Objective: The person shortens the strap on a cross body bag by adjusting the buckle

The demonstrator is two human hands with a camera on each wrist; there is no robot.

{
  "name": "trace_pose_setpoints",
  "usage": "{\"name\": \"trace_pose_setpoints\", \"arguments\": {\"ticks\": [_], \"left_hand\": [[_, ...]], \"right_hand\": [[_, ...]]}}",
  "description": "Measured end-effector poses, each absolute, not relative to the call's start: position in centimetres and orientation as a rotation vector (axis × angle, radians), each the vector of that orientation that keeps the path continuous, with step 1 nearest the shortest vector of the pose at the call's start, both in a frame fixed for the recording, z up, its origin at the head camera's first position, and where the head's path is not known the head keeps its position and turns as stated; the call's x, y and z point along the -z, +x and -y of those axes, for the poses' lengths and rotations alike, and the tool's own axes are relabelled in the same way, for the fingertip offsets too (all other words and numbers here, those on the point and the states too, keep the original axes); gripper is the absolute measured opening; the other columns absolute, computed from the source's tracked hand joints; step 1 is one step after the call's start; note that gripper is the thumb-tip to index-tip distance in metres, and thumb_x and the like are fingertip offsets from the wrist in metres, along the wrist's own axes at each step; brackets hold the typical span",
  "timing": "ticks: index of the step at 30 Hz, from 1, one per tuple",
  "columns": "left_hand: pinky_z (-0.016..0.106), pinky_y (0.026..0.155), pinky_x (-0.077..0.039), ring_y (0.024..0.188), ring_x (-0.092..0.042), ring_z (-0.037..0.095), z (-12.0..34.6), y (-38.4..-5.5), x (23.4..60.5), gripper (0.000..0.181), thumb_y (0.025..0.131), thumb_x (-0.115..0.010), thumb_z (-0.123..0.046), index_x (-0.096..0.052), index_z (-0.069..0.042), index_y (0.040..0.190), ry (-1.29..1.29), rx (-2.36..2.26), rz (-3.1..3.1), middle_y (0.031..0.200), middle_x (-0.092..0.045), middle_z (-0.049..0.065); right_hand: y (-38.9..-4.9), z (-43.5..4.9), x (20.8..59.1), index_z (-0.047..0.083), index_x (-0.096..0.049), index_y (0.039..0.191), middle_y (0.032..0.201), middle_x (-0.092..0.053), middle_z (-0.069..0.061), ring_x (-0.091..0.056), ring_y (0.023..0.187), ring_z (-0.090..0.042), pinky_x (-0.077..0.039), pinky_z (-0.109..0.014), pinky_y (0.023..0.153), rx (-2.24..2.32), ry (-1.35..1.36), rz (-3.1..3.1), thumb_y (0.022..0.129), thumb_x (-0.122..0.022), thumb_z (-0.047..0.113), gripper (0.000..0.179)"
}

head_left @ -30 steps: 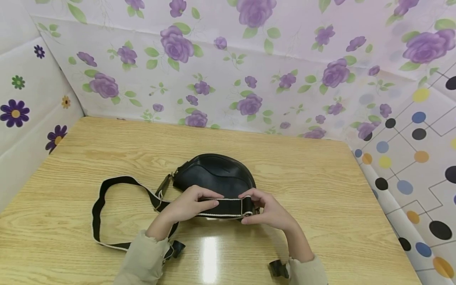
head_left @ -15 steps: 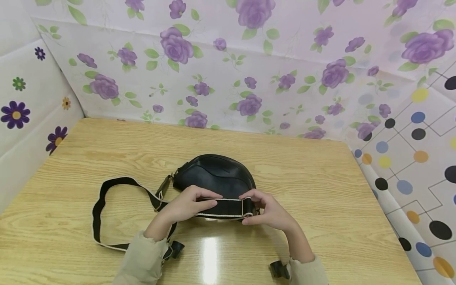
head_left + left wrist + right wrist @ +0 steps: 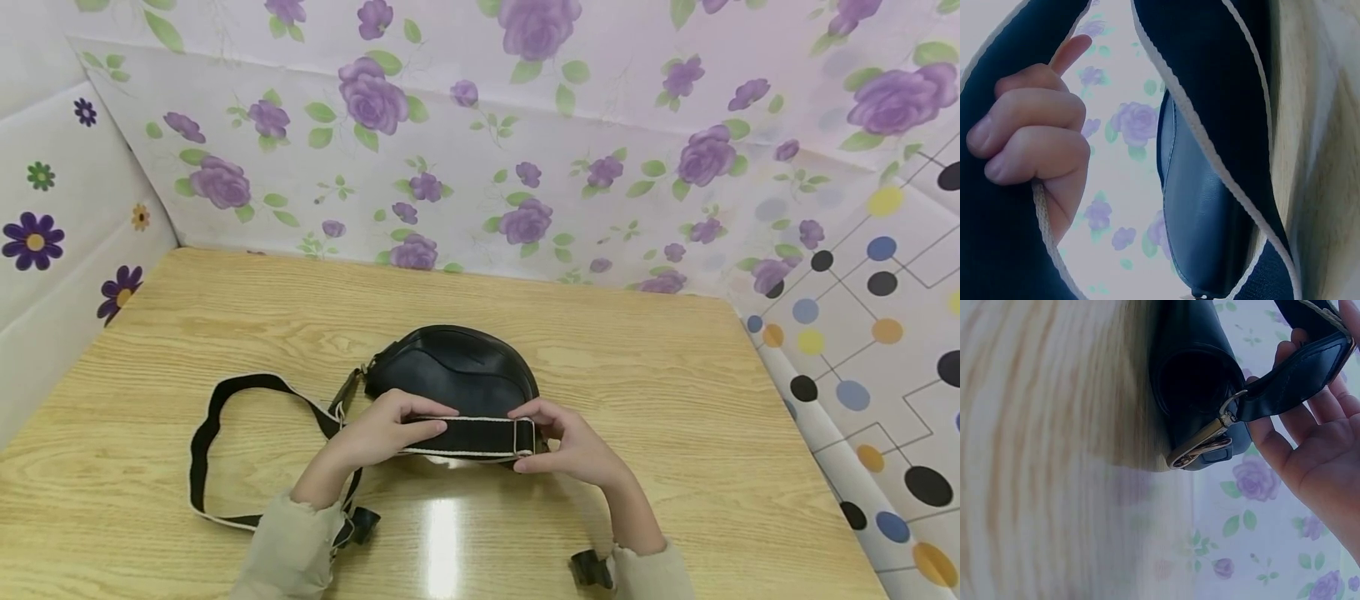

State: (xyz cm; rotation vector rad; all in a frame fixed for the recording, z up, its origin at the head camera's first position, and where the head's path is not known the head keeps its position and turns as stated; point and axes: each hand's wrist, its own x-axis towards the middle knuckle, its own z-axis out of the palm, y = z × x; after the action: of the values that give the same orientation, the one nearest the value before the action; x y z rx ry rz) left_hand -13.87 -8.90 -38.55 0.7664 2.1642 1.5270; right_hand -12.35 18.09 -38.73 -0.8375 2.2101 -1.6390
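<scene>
A black half-moon shoulder bag (image 3: 457,367) lies on the table. Its black webbing strap (image 3: 483,436) with white edges runs taut across the bag's front, between the two hands. My left hand (image 3: 386,429) grips the strap; in the left wrist view its fingers (image 3: 1041,147) curl round the webbing. My right hand (image 3: 566,446) pinches the strap at a rectangular metal slider (image 3: 516,437). In the right wrist view, a leather strap end (image 3: 1297,378) runs from that hand to a gold snap hook (image 3: 1204,440) at the bag's end.
A loose loop of strap (image 3: 201,450) spreads over the table (image 3: 675,383) to the left. Small dark objects sit beside the left sleeve (image 3: 363,525) and the right sleeve (image 3: 588,569). Flower-printed sheeting (image 3: 465,167) rises behind the table, with dotted sheeting (image 3: 851,392) at the right.
The left hand has slid a little to the left and the right hand slightly to the right, so more strap shows between them. The loose loop has shifted slightly left. The bag is still.
</scene>
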Motion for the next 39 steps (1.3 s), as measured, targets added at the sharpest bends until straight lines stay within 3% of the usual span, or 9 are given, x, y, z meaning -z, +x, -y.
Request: {"name": "trace_pose_setpoints", "arguments": {"ticks": [10, 23, 32, 39], "left_hand": [[0.021, 0.043, -0.028, 0.039, -0.02, 0.006, 9.2, -13.8, 38.5, 0.029, 0.09, -0.055, -0.012, -0.059, 0.006, 0.113, 0.782, -1.519, -2.163, 0.045, -0.027, -0.007], [0.02, 0.043, -0.026, 0.04, -0.02, 0.005, 9.5, -13.8, 38.9, 0.028, 0.089, -0.055, -0.011, -0.06, 0.005, 0.111, 0.812, -1.514, -2.164, 0.046, -0.026, -0.008], [0.019, 0.042, -0.026, 0.039, -0.021, 0.004, 9.5, -13.8, 38.8, 0.027, 0.089, -0.055, -0.01, -0.06, 0.006, 0.111, 0.817, -1.505, -2.17, 0.046, -0.027, -0.008], [0.019, 0.043, -0.027, 0.04, -0.021, 0.004, 9.5, -13.9, 38.7, 0.028, 0.089, -0.054, -0.01, -0.059, 0.007, 0.111, 0.824, -1.496, -2.172, 0.046, -0.027, -0.009]], "right_hand": [[-12.2, -18.0, 38.4, -0.003, -0.054, 0.109, 0.104, -0.06, -0.01, -0.05, 0.08, -0.012, -0.041, -0.037, 0.066, 1.65, -0.855, -2.199, 0.069, -0.071, -0.009, 0.043], [-12.4, -18.1, 38.8, -0.005, -0.054, 0.109, 0.104, -0.058, -0.016, -0.051, 0.083, -0.012, -0.042, -0.036, 0.066, 1.63, -0.913, -2.202, 0.068, -0.072, -0.008, 0.045], [-13.2, -18.8, 40.9, 0.006, -0.056, 0.112, 0.106, -0.059, -0.007, -0.051, 0.082, -0.014, -0.042, -0.033, 0.066, 1.636, -0.903, -2.201, 0.07, -0.075, 0.003, 0.046], [-12.9, -18.5, 40.1, 0.0, -0.055, 0.111, 0.105, -0.059, -0.011, -0.051, 0.083, -0.012, -0.042, -0.037, 0.066, 1.626, -0.903, -2.212, 0.068, -0.073, -0.007, 0.047]]}}
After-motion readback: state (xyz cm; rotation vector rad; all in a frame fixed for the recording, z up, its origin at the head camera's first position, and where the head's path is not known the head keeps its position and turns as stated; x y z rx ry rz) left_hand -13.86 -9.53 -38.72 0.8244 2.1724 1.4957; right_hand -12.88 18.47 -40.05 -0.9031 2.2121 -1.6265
